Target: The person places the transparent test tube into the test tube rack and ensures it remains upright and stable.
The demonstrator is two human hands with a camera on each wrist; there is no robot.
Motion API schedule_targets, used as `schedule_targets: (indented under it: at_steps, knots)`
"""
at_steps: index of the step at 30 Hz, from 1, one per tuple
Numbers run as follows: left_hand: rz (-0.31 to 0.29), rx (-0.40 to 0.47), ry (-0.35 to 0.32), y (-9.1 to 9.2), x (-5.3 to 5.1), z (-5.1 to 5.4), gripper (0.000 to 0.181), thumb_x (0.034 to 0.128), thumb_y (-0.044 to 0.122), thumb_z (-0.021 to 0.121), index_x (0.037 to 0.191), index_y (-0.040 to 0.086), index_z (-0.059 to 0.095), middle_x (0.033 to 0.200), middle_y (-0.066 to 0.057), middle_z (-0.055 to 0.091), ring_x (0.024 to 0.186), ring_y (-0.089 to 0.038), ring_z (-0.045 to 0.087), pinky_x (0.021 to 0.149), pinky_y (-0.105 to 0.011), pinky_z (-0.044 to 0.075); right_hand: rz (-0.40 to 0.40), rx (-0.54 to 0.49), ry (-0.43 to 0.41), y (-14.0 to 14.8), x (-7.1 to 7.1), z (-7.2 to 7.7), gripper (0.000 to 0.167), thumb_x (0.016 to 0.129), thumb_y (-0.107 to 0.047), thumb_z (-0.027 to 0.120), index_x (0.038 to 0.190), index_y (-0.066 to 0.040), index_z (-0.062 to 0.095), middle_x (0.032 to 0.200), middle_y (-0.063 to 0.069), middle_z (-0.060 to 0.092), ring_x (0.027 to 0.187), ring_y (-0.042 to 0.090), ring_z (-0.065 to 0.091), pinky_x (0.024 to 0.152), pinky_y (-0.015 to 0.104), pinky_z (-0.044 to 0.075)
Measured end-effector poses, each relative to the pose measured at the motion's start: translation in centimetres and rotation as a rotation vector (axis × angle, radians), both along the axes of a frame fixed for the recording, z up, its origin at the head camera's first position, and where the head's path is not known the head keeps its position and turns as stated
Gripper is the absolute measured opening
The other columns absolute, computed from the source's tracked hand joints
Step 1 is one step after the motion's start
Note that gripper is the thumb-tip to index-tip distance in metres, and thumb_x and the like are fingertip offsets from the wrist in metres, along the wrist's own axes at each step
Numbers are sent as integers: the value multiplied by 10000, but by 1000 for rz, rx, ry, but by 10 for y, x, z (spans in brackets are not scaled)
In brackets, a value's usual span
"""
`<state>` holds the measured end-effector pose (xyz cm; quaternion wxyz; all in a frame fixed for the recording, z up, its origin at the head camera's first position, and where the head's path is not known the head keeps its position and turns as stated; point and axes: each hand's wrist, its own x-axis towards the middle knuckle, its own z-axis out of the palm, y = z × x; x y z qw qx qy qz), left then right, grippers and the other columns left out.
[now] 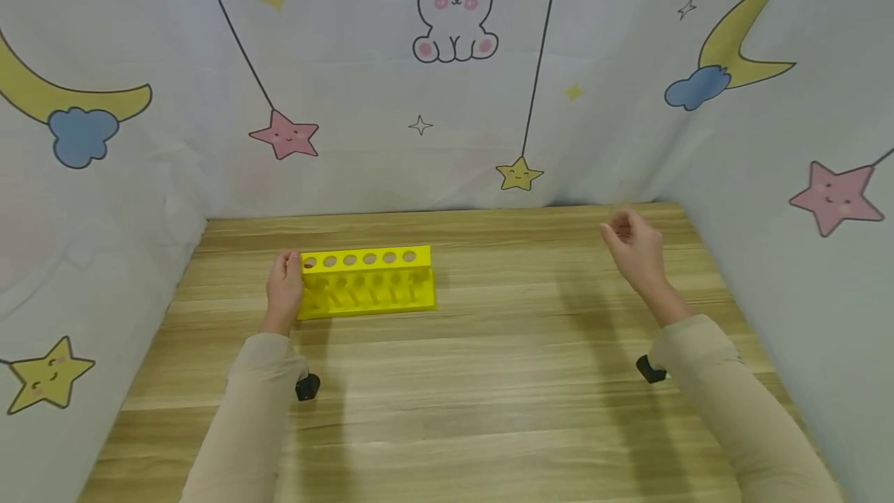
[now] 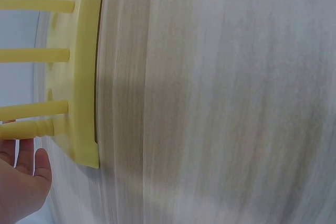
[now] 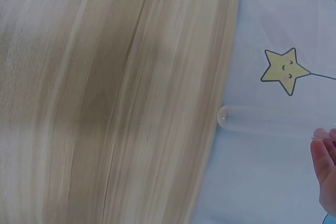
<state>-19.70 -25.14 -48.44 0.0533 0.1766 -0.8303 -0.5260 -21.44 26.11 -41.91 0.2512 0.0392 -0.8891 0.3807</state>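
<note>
A yellow test tube rack (image 1: 370, 272) with a row of round holes lies on the left half of the table. My left hand (image 1: 283, 293) grips its left end; in the left wrist view, the fingers (image 2: 23, 156) reach behind the end post. At the right, my right hand (image 1: 639, 254) is raised above the table. It pinches a clear test tube (image 3: 268, 120) near one end, and the tube's rounded end is seen in the right wrist view. In the head view the tube is hardly visible.
The wood-grain table (image 1: 489, 379) is bordered by white cloth walls (image 1: 377, 161) at the back and both sides, printed with stars, moons and a rabbit. A small black device (image 1: 307, 386) sits at the left wrist and another black device (image 1: 651, 369) at the right.
</note>
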Motion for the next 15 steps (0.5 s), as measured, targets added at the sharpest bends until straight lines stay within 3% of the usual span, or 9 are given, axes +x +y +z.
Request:
schedule_targets:
  at_steps: [7, 15]
  knots:
    - [7, 9, -19, 0, -1, -1, 551, 946, 446, 187, 1280, 38, 346, 1238, -188, 437, 1122, -291, 369, 961, -407, 295, 31, 7, -5, -6, -1, 2, 176, 822, -131, 607, 871, 31, 559, 777, 121, 593, 766, 252, 598, 621, -5, 368]
    - [11, 22, -31, -2, -1, -1, 551, 946, 448, 193, 1288, 41, 339, 1259, -185, 415, 1142, -294, 351, 988, -421, 278, 66, -10, 22, -14, -1, 6, 145, 801, -94, 619, 838, 30, 555, 742, 82, 578, 722, 124, 591, 618, 6, 386]
